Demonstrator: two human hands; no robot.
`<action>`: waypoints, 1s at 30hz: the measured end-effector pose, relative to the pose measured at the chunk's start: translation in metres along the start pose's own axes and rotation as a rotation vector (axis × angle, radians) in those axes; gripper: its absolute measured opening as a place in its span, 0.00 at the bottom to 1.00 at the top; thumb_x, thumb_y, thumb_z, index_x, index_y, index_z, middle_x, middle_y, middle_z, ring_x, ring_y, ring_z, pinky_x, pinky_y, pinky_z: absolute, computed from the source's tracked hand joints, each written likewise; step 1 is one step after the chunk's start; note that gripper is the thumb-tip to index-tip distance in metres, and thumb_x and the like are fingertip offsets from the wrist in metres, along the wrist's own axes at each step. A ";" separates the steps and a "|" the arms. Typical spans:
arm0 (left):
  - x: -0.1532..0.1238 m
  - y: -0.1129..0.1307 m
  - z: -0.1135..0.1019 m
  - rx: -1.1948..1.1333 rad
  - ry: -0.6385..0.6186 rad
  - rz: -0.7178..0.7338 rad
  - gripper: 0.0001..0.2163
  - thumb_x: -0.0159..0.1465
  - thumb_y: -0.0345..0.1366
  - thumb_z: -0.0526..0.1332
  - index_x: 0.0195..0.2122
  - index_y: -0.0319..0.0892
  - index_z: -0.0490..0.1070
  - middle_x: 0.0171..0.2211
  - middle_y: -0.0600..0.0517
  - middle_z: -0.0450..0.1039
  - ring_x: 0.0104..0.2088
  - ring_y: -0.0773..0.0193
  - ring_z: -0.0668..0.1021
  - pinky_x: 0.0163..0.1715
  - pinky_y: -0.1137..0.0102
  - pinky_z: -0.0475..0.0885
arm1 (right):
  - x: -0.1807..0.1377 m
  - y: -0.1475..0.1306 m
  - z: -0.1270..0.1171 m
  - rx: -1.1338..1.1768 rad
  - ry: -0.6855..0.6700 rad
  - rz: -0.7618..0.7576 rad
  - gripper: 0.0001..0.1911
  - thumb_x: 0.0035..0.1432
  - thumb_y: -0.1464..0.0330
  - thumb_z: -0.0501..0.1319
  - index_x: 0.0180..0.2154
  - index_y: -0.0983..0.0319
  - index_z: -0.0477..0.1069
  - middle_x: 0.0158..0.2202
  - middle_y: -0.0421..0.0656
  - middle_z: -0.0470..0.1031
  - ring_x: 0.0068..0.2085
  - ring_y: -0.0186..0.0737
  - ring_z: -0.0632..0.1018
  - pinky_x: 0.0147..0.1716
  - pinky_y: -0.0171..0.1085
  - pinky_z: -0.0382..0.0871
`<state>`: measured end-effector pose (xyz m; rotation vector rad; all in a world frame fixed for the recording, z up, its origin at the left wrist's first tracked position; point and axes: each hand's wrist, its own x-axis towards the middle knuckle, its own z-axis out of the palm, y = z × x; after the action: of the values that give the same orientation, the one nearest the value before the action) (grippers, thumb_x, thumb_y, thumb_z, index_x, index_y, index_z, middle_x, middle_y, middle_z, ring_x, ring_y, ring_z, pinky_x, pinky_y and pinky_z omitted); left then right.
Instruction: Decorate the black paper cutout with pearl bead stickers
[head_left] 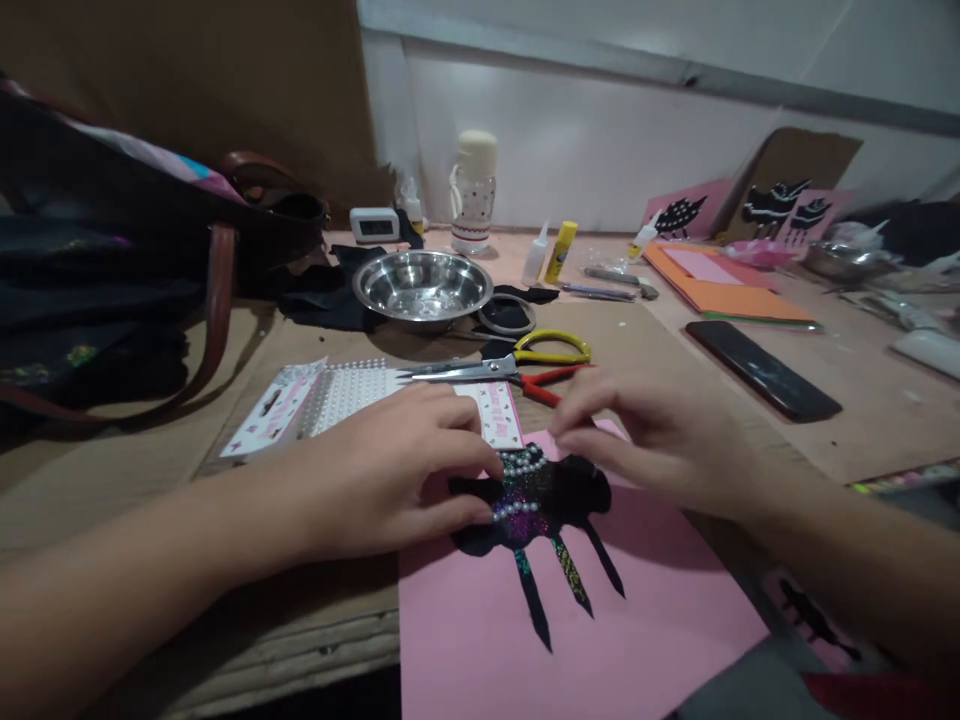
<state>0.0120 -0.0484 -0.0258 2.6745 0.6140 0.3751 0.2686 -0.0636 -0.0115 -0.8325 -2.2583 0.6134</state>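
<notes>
A black cutout [574,495] with narrow pointed strips lies on pink paper [600,640]. Rows of white pearl beads [517,511] and patches of glitter decorate it. My left hand [397,465] rests at the cutout's left side, thumb and index finger apart, touching it near the bead rows. Over the cutout's upper right edge, my right hand [667,435] has its thumb and fingertips drawn together in a pinch; anything between them is too small to make out. Behind my left hand lies a sheet of pearl stickers [352,395], partly covered by scissors [495,370] with yellow and red handles.
A steel bowl [422,285] stands behind the scissors. Farther back are a bottle [474,195], a glue stick [561,252] and a small glue bottle [535,258]. To the right lie a phone [761,368] and coloured sheets [720,298]. A dark bag [112,270] fills the left.
</notes>
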 end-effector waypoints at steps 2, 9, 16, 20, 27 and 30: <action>0.000 -0.001 0.003 0.032 -0.019 0.016 0.07 0.66 0.39 0.63 0.41 0.47 0.78 0.36 0.51 0.72 0.37 0.60 0.73 0.38 0.67 0.65 | -0.017 0.002 0.004 -0.082 -0.125 -0.072 0.04 0.64 0.72 0.61 0.36 0.61 0.73 0.29 0.37 0.76 0.29 0.29 0.74 0.30 0.30 0.66; 0.001 -0.004 0.008 0.051 -0.021 0.016 0.06 0.65 0.39 0.64 0.42 0.48 0.79 0.35 0.52 0.73 0.38 0.60 0.73 0.40 0.66 0.65 | -0.045 0.012 0.018 -0.311 -0.285 -0.146 0.06 0.68 0.72 0.56 0.42 0.61 0.72 0.31 0.40 0.74 0.32 0.35 0.70 0.32 0.35 0.60; 0.002 -0.005 0.011 0.060 -0.024 0.027 0.06 0.65 0.39 0.63 0.41 0.47 0.78 0.34 0.52 0.75 0.37 0.60 0.74 0.38 0.66 0.64 | -0.042 0.017 0.019 -0.360 -0.314 -0.235 0.07 0.66 0.75 0.56 0.43 0.63 0.71 0.30 0.40 0.71 0.31 0.36 0.66 0.31 0.36 0.58; 0.002 -0.006 0.012 0.073 -0.028 0.026 0.06 0.65 0.39 0.63 0.40 0.47 0.78 0.34 0.52 0.75 0.36 0.60 0.74 0.38 0.66 0.64 | -0.042 0.017 0.019 -0.332 -0.287 -0.261 0.08 0.65 0.75 0.57 0.44 0.62 0.72 0.30 0.40 0.71 0.31 0.36 0.66 0.31 0.36 0.59; 0.002 -0.006 0.012 0.084 -0.043 0.033 0.06 0.66 0.39 0.62 0.40 0.47 0.78 0.34 0.51 0.76 0.36 0.60 0.74 0.37 0.66 0.65 | -0.035 0.011 0.017 -0.281 -0.270 -0.238 0.10 0.68 0.73 0.54 0.41 0.61 0.74 0.28 0.40 0.70 0.29 0.36 0.67 0.28 0.36 0.60; 0.002 -0.006 0.011 0.085 -0.049 0.033 0.06 0.65 0.38 0.63 0.40 0.47 0.78 0.34 0.51 0.76 0.36 0.60 0.74 0.37 0.66 0.65 | -0.035 0.010 0.016 -0.293 -0.265 -0.251 0.11 0.68 0.73 0.54 0.41 0.62 0.75 0.27 0.41 0.70 0.29 0.36 0.67 0.27 0.36 0.60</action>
<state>0.0156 -0.0459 -0.0380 2.7693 0.5842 0.2971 0.2816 -0.0840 -0.0426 -0.6139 -2.6860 0.2922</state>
